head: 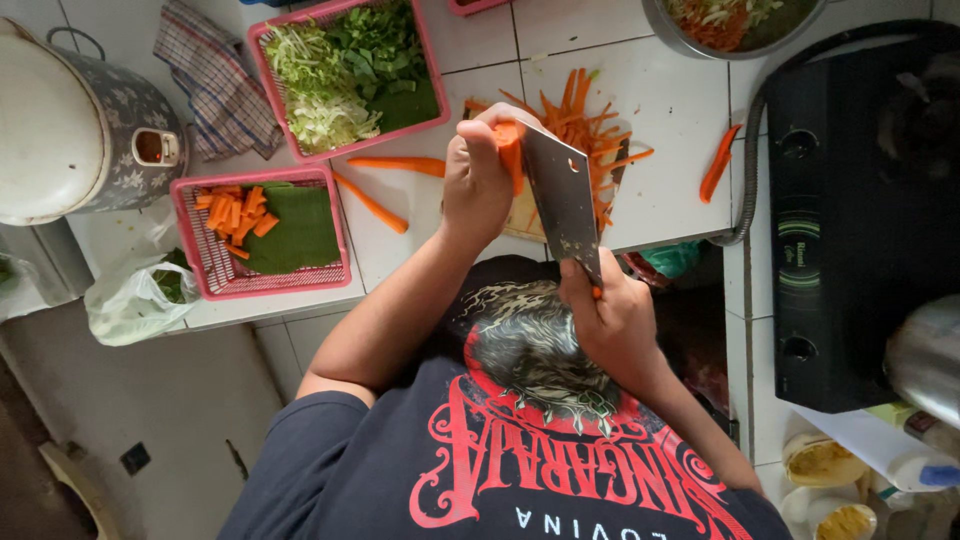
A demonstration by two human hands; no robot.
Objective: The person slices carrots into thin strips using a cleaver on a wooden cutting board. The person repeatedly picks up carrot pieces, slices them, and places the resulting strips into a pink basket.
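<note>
Carrot piece (508,150) is pinched in the left hand (478,185), fingers curled tight around it, held upright right against the flat of the cleaver blade (562,198) over the wooden cutting board (524,215). Right hand (612,318) has its fingers wrapped closed around the cleaver's handle, so you barely see the handle at all, just a bit of orange peeking out.

Behind the blade there's a messy heap of carrot strips (592,125) spread over the board and onto the white tiled desk (680,90). Two longer carrot lengths (385,185) lie on the tiles just left of the hand, and one more strip (719,162) sits off to the right near the black gas stove (860,210).

Further left, a pink basket (262,232) holds chopped carrot chunks on a green leaf liner, and a bigger pink basket (345,72) above it is full of shredded cabbage and dark greens. A checked cloth (215,75) lies next to that one, and a white rice cooker (75,125) sits at the far left corner. A plastic bag (130,300) hangs off the desk edge below it. At the top there's a metal bowl (735,25) with mixed shredded veg.
</note>
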